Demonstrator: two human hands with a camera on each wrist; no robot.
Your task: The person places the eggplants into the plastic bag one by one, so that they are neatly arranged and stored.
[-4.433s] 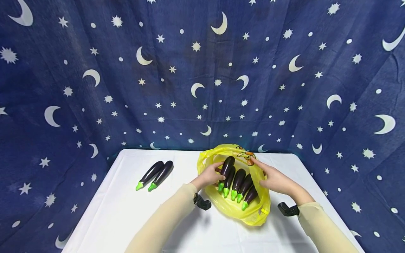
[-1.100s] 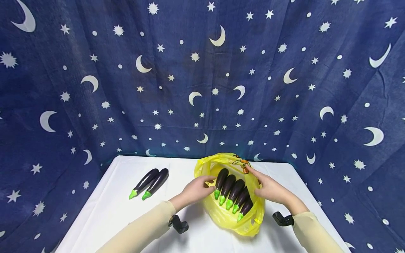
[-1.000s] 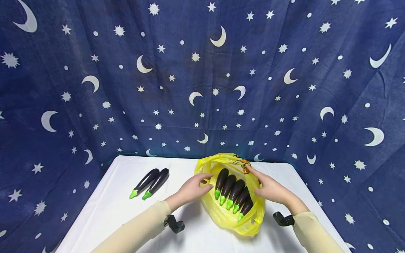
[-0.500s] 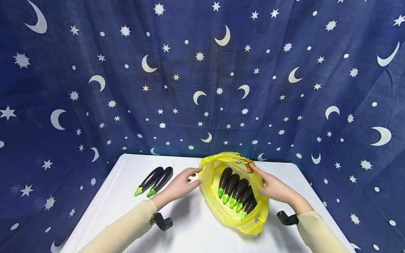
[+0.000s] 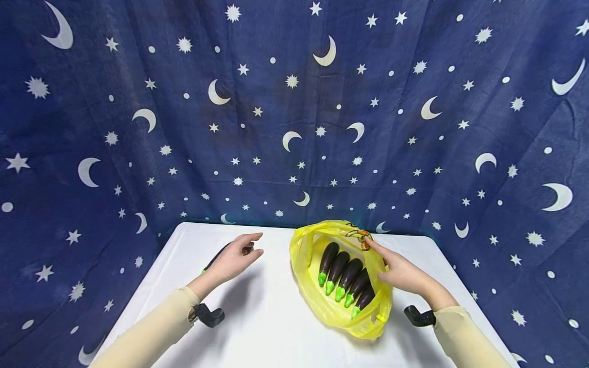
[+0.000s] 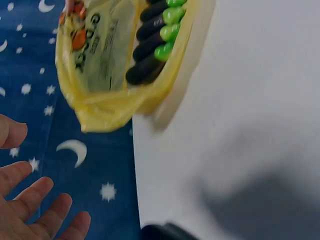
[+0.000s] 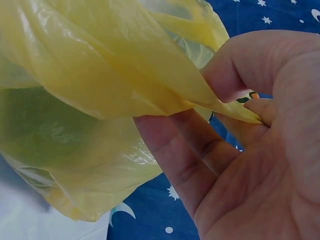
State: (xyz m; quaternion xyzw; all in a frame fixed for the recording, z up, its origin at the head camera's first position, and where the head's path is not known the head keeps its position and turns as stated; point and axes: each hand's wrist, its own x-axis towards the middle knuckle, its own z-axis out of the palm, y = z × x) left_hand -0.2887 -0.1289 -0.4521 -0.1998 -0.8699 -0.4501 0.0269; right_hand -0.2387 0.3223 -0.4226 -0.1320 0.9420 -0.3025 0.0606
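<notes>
A yellow plastic bag stands on the table with its mouth spread. Inside it several dark eggplants lie side by side, green stem ends towards me. My right hand holds the bag's right rim; in the right wrist view the thumb and fingers grip the folded plastic. My left hand hovers left of the bag, holding nothing, its fingers spread in the left wrist view. Beneath it an eggplant shows only as a thin dark edge with a green tip; the hand hides the rest there.
The table has a white cloth. Behind and at both sides hangs a dark blue curtain with moons and stars. A black wrist camera sits on the left wrist, another camera on the right.
An eggplant the left hand held earlier now lies in the bag, released. The left hand has moved out leftwards, over the two eggplants on the table. The right hand stays at the bag's rim.
</notes>
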